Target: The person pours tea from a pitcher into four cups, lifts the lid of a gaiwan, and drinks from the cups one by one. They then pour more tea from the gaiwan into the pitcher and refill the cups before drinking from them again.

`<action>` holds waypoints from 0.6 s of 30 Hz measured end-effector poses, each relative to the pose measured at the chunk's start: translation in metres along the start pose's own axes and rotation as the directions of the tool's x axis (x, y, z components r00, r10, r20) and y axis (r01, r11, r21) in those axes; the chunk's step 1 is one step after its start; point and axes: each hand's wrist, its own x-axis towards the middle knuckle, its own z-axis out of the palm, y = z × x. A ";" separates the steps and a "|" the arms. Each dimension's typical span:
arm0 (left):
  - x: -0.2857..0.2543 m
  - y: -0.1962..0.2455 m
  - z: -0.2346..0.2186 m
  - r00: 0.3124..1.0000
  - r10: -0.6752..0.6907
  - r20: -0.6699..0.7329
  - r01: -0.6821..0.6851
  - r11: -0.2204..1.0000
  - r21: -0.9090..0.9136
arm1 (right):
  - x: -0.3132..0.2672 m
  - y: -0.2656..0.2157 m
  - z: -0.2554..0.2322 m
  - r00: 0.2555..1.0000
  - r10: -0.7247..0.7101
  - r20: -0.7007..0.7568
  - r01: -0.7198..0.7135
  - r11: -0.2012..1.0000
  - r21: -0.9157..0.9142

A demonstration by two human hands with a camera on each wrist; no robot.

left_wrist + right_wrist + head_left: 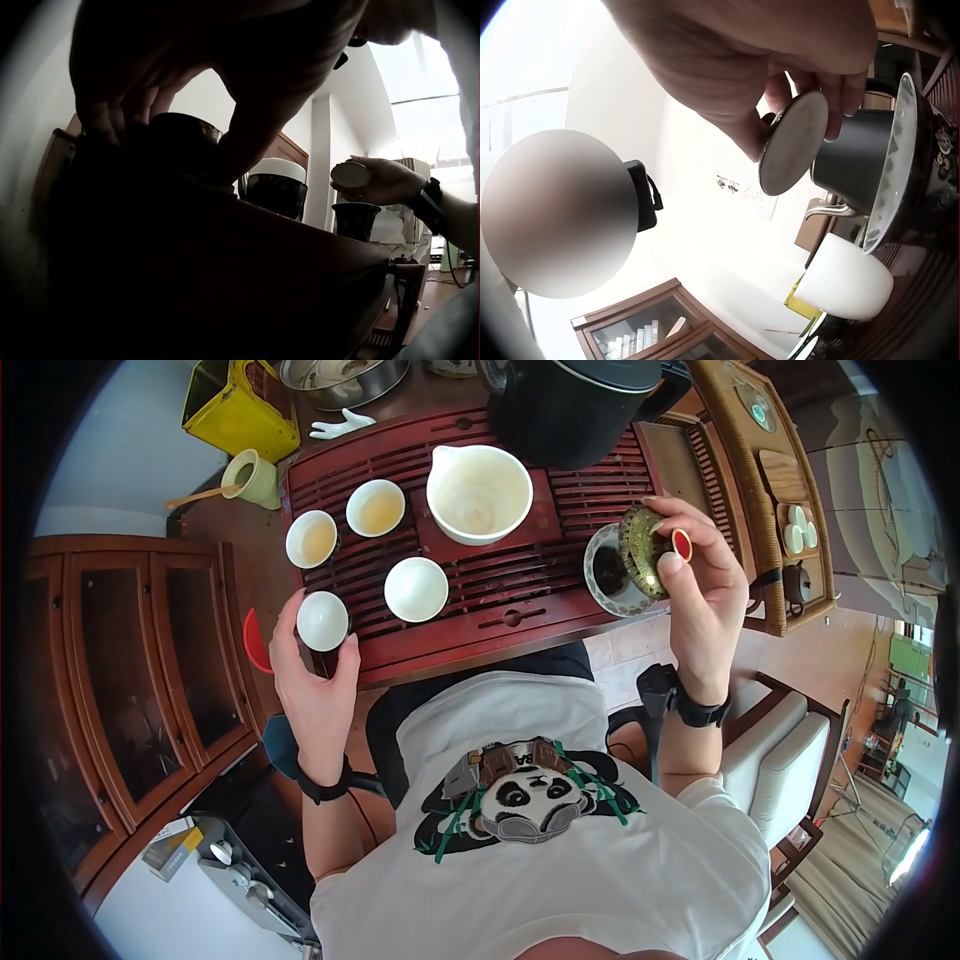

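Observation:
In the head view the left hand (318, 695) grips a small white-lined cup (323, 621) at the tray's near left corner, thumb and fingers on either side. The right hand (708, 585) pinches a green patterned lid (642, 550) by its red-topped knob, tilted over a lidded-type bowl (603, 596) with dark contents. The lid's pale underside (795, 142) shows in the right wrist view, apart from the bowl's rim (894, 165). An empty-looking cup (416, 589) and two cups of yellowish liquid (376, 508) (312, 539) stand nearby.
A white pitcher (480, 495) and a black kettle (570, 410) stand behind on the slatted red tray (470, 635). Further back are a metal basin (345, 382), a white hand figure (342, 425) and a yellow bin (240, 415). A wicker-edged shelf (750, 480) is at the right.

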 end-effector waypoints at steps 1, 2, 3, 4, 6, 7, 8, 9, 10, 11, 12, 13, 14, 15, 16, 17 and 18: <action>0.000 0.001 0.000 1.000 -0.001 -0.003 0.001 1.000 0.003 | -0.001 0.000 0.002 1.000 -0.001 0.003 0.001 1.000 0.003; -0.001 0.003 0.000 1.000 -0.019 0.002 0.019 1.000 -0.019 | -0.001 -0.001 0.003 1.000 -0.005 0.007 0.005 1.000 -0.007; -0.002 0.005 0.000 0.999 -0.036 0.007 0.037 0.999 -0.041 | -0.002 -0.001 0.004 1.000 -0.010 0.012 0.010 1.000 -0.016; -0.002 0.007 0.000 0.999 -0.036 0.004 0.036 0.999 -0.038 | -0.003 -0.001 0.005 1.000 -0.011 0.013 0.011 1.000 -0.013; -0.004 0.013 -0.003 0.998 0.024 -0.061 -0.021 0.999 0.046 | -0.004 -0.001 0.006 0.999 -0.030 0.011 0.031 0.996 -0.082; -0.006 0.018 -0.006 0.998 0.024 -0.063 -0.021 0.998 0.051 | -0.005 -0.001 0.007 0.999 -0.030 0.012 0.031 0.997 -0.077; -0.010 0.026 -0.009 0.988 0.097 -0.124 -0.083 0.990 0.112 | -0.007 -0.002 0.008 0.998 -0.061 0.021 0.063 0.989 -0.135; -0.013 0.033 -0.012 0.969 0.171 -0.180 -0.139 0.974 0.177 | -0.008 -0.002 0.009 0.995 -0.091 0.034 0.096 0.977 -0.192; -0.016 0.040 -0.012 0.941 0.268 -0.205 -0.237 0.958 0.163 | -0.010 -0.002 0.012 0.995 -0.095 0.016 0.096 0.976 -0.197; -0.018 0.054 -0.008 0.914 0.334 -0.230 -0.312 0.942 0.126 | -0.013 -0.002 0.014 0.995 -0.093 0.023 0.096 0.977 -0.191; -0.018 0.067 -0.006 0.916 0.381 -0.125 -0.378 0.925 0.049 | -0.014 -0.002 0.017 0.993 -0.117 0.034 0.122 0.967 -0.224; -0.017 0.079 -0.002 0.902 0.431 -0.024 -0.431 0.901 -0.035 | -0.015 -0.003 0.019 0.989 -0.143 0.048 0.150 0.955 -0.255; -0.018 0.090 0.010 0.933 0.359 0.030 -0.341 0.907 -0.247 | -0.017 -0.003 0.021 0.987 -0.147 0.061 0.158 0.951 -0.266; -0.016 0.100 0.024 0.950 0.297 0.098 -0.226 0.868 -0.442 | -0.018 -0.003 0.023 0.986 -0.150 0.071 0.164 0.953 -0.257; -0.012 0.108 0.036 0.945 0.304 0.119 -0.208 0.842 -0.498 | -0.020 -0.003 0.024 0.981 -0.170 0.089 0.189 0.941 -0.282; -0.007 0.113 0.045 0.939 0.314 0.142 -0.188 0.812 -0.552 | -0.021 -0.004 0.025 0.976 -0.190 0.105 0.213 0.927 -0.308; -0.001 0.117 0.052 0.936 0.317 0.152 -0.192 0.823 -0.534 | -0.022 -0.005 0.027 0.972 -0.206 0.113 0.231 0.928 -0.291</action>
